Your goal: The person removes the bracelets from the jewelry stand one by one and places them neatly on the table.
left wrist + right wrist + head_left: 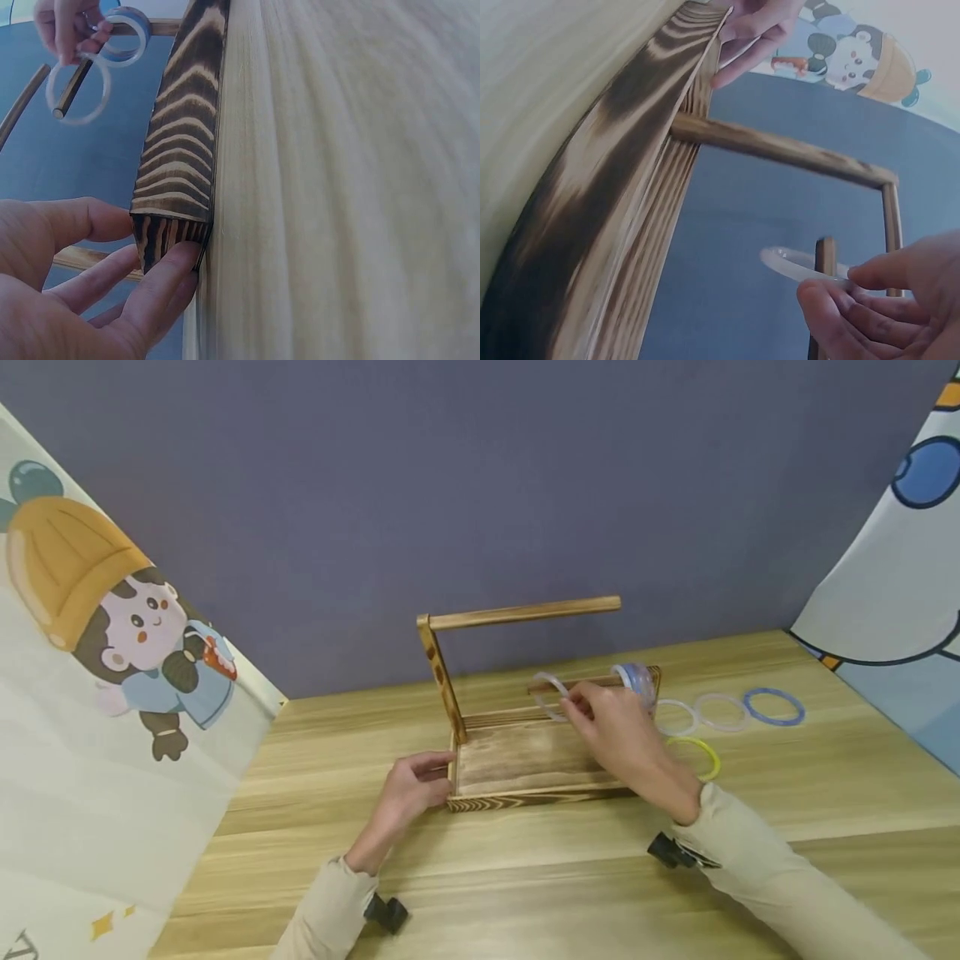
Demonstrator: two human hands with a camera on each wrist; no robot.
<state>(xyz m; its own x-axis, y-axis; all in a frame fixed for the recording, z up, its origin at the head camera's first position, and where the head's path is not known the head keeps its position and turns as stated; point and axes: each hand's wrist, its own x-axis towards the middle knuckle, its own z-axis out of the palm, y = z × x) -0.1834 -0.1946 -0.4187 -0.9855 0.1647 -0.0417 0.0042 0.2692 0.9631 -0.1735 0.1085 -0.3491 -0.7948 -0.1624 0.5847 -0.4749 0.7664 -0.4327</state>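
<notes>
My right hand pinches a clear whitish bangle between thumb and fingertips. That bangle circles the free end of the lower rod of a wooden bangle stand. Farther along this rod, partly behind the right hand, hang several whitish and bluish bangles. My left hand is at the stand's left end, its fingertips touching the base's end face with the fingers only slightly bent. The stand's upper rod is bare on its upright post.
Right of the stand lie a white bangle, a pale pink bangle, a blue bangle and a yellow bangle on the wood-grain table. A dark grey wall rises behind, with cartoon-printed panels at both sides.
</notes>
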